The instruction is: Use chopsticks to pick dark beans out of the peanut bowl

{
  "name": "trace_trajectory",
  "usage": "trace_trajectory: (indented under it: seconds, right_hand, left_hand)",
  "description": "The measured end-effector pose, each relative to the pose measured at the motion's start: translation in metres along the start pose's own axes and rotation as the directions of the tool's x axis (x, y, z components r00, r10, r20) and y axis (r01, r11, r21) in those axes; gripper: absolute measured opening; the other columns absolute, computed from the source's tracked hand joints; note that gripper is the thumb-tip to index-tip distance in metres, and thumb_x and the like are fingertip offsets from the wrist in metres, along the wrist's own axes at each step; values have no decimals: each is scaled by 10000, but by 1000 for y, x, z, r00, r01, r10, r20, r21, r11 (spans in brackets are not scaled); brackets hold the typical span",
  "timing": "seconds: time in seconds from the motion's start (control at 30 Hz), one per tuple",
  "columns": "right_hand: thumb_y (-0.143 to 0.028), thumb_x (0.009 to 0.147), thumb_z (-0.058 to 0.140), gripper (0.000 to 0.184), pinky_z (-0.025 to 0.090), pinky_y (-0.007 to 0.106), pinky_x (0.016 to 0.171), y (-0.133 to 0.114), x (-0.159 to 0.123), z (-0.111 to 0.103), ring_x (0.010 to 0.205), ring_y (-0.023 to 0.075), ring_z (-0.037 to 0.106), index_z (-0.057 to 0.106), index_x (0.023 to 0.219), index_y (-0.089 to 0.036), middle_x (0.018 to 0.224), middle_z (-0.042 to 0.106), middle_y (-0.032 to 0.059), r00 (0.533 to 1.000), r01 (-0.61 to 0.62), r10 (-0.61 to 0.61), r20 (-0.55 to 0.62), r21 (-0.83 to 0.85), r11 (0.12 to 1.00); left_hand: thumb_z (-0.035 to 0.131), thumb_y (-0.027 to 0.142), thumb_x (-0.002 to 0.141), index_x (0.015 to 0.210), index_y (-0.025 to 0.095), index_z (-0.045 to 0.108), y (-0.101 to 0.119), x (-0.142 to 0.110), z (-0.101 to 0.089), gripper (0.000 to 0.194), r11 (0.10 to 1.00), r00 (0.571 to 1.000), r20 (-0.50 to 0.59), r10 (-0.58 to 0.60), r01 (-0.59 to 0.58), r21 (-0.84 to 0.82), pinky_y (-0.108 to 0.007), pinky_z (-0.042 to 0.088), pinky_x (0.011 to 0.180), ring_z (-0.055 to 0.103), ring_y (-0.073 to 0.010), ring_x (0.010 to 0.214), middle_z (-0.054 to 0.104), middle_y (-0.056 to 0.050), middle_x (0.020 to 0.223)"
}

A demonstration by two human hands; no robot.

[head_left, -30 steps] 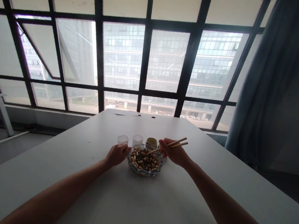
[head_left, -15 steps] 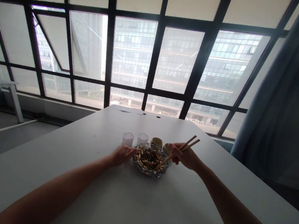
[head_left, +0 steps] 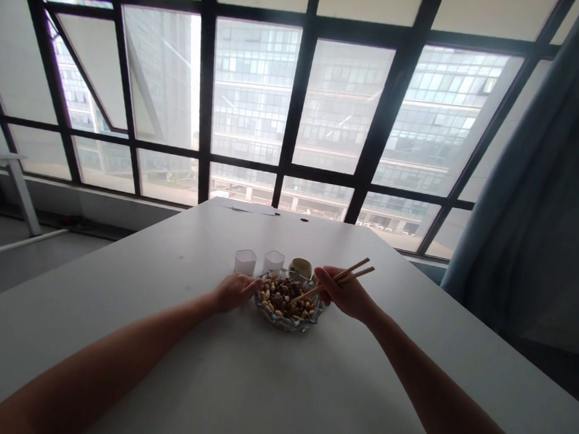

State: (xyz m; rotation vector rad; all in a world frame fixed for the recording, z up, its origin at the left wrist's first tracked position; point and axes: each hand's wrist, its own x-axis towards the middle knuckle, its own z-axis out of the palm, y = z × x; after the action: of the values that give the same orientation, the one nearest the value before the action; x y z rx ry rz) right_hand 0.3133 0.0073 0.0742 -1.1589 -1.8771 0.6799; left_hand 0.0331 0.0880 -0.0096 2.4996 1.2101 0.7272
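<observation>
A clear glass bowl [head_left: 288, 324] with a wavy rim stands on the white table, filled with mixed nuts and dark seeds [head_left: 283, 295]. My left hand [head_left: 233, 291] grips the bowl's left rim, thumb on the edge. In my right hand [head_left: 346, 295] is a pair of wooden chopsticks [head_left: 352, 273], held slanted over the bowl with the tips down among the nuts. Whether the tips pinch a piece is too small to tell. Behind the bowl stand two frosted white cups [head_left: 245, 262] and a yellowish round cup [head_left: 301, 268]. My right hand hides whatever is just behind it.
The white table [head_left: 276, 390] reaches toward a wall of windows. Papers [head_left: 253, 208] lie at its far end near a dark round hole [head_left: 304, 220]. A blue curtain [head_left: 513, 174] hangs at the right. Another white table [head_left: 21, 182] stands at the left.
My right hand and the chopsticks have shifted left, the tips moving toward the bowl's middle. The second yellowish cup is now covered by my hand. The left hand keeps its hold.
</observation>
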Motion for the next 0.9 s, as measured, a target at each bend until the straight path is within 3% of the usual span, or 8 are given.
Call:
trace_trajectory:
  seconds: [0.17,0.33,0.5,0.7,0.9]
  right_hand:
    - [-699,900,486,569,438,251,448,-1,0,-2,456,140,545,529,629,-200,523,591,23,983,120,-125,-137,-43,992]
    - [-678,901,512,540,437,258,431,-1,0,-11,439,144,540,554,648,-204,527,603,25,958,132,-138,-252,-43,990]
    - [-671,903,508,540,433,254,431,0,0,-10,443,144,543,550,635,-204,525,602,24,974,121,-136,-181,-88,989]
    - [-622,929,491,519,444,249,448,4,0,-6,465,146,564,551,638,-197,542,609,18,982,158,-175,-69,-199,967]
    - [-605,941,477,514,426,236,436,4,0,-7,446,138,560,544,641,-193,528,600,16,987,152,-160,-29,-187,971]
  left_hand:
    - [137,686,924,532,187,510,1,-1,0,736,1000,1000,7,-3,3,-9,-249,302,533,429,-123,494,497,-6,501]
    - [160,651,929,546,189,526,2,-1,-2,703,1000,1000,17,-14,14,-12,-254,307,546,419,-127,504,483,-7,505]
    - [205,575,940,554,188,532,3,-1,-3,637,1000,1000,25,-11,11,-17,-263,309,557,419,-129,502,488,-18,518]
    - [151,652,926,535,193,473,2,0,-1,684,1000,1000,22,-16,16,-7,-249,305,551,421,-125,503,472,-5,509]
    - [134,658,930,525,195,450,-1,0,1,692,1000,1000,13,-7,7,6,-251,300,544,419,-125,491,461,0,501]
